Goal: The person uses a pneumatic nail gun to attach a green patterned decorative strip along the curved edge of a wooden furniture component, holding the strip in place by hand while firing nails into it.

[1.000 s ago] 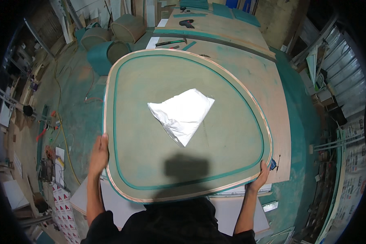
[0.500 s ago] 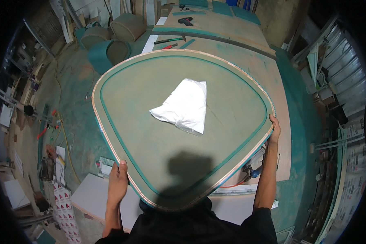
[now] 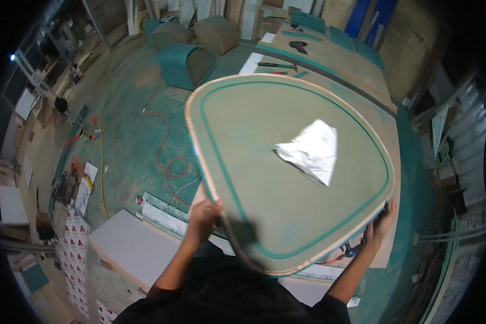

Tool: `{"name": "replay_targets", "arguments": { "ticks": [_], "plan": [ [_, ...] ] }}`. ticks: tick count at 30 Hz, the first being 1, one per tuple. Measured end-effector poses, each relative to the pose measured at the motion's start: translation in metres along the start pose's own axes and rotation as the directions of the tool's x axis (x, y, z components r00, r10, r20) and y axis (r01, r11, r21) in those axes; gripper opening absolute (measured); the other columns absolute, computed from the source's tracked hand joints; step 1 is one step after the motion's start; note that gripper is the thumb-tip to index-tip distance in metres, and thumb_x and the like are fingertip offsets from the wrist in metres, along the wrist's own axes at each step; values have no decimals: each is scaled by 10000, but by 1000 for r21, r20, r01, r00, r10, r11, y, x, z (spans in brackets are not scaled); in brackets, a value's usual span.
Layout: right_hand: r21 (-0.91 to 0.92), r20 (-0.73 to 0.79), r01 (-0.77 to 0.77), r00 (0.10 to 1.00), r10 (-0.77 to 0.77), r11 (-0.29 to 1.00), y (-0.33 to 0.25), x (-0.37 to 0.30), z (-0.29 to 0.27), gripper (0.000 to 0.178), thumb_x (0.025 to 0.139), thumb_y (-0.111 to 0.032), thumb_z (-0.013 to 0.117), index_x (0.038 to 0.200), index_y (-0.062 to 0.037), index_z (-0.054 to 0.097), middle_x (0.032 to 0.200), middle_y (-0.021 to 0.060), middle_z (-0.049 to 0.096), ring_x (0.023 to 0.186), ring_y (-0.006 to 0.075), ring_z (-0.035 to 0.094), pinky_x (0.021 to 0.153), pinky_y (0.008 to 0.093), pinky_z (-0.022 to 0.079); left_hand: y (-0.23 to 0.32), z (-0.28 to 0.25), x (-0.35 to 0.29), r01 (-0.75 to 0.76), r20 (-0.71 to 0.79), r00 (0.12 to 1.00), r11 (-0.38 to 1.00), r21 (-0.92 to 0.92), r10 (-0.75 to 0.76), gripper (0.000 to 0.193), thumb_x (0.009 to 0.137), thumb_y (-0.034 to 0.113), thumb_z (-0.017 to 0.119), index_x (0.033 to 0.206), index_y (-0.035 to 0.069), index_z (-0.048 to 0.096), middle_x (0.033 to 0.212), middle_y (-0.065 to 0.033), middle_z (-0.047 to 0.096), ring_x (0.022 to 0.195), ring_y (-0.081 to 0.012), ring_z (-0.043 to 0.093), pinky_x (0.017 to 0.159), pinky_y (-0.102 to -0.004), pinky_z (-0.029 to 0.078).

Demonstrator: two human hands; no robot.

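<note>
A large rounded-triangular panel (image 3: 286,124), dull green with a darker green line inside its pale wooden rim, is held up in front of me. My left hand (image 3: 204,218) grips its lower left edge, fingers curled around the rim. At the lower right edge, my right hand (image 3: 382,218) holds the rim, its fingers partly hidden beneath the panel. A crumpled white plastic bag (image 3: 310,151) lies on the panel's face, right of its middle, touched by neither hand.
Behind the panel stretches a long worktable (image 3: 356,89) carrying a hammer (image 3: 278,65) and a power drill (image 3: 298,47). Curved drum-like pieces (image 3: 184,65) stand on the floor at far left. An orange hose (image 3: 164,140) loops there. A pale board (image 3: 135,245) lies near my left forearm.
The view has swung left, so the room and panel sit farther right in it. The panel's right side and my right hand have dropped lower. Both hands keep their grip.
</note>
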State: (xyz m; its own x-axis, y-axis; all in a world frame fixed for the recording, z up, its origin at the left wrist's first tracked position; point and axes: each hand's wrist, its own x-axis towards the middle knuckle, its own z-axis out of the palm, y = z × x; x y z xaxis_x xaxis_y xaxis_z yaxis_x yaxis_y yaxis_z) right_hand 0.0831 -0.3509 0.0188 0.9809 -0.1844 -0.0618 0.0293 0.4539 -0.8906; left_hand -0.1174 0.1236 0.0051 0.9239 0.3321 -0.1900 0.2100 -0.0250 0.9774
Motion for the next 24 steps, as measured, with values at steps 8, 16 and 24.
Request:
{"name": "replay_targets", "arguments": {
  "ticks": [8, 16, 24],
  "plan": [
    [-201, -377, -33, 925, -47, 979, 71, -226, 110, 633, 1039, -411, 513, 1503, 4, 399, 1448, 164, 503, 1295, 268, 511, 1107, 396, 393, -3, -94, 27, -281, 483, 855, 951, 126, 189, 276, 1003, 242, 609, 870, 1, 626, 742, -120, 633, 686, -183, 651, 640, -350, 498],
    [-457, -625, 126, 658, -419, 880, 119, -257, 200, 554, 1050, -224, 551, 1492, 72, 393, 1376, 175, 552, 1205, 234, 559, 1049, 332, 426, 91, -162, 287, -566, 33, 814, 777, 275, 581, 489, 1016, 401, 607, 686, 45, 555, 629, -20, 563, 604, -103, 482, 587, -317, 396],
    [-314, -602, 357, 641, -475, 880, 124, -259, 199, 509, 1084, -256, 451, 1471, 73, 434, 1351, 171, 585, 1209, 215, 569, 1050, 324, 424, 119, -61, 433, -217, 830, 548, 976, 20, 105, 705, 1061, 596, 362, 1370, 0, 578, 1349, -81, 607, 1222, -166, 556, 1081, -298, 406]
  ]
}}
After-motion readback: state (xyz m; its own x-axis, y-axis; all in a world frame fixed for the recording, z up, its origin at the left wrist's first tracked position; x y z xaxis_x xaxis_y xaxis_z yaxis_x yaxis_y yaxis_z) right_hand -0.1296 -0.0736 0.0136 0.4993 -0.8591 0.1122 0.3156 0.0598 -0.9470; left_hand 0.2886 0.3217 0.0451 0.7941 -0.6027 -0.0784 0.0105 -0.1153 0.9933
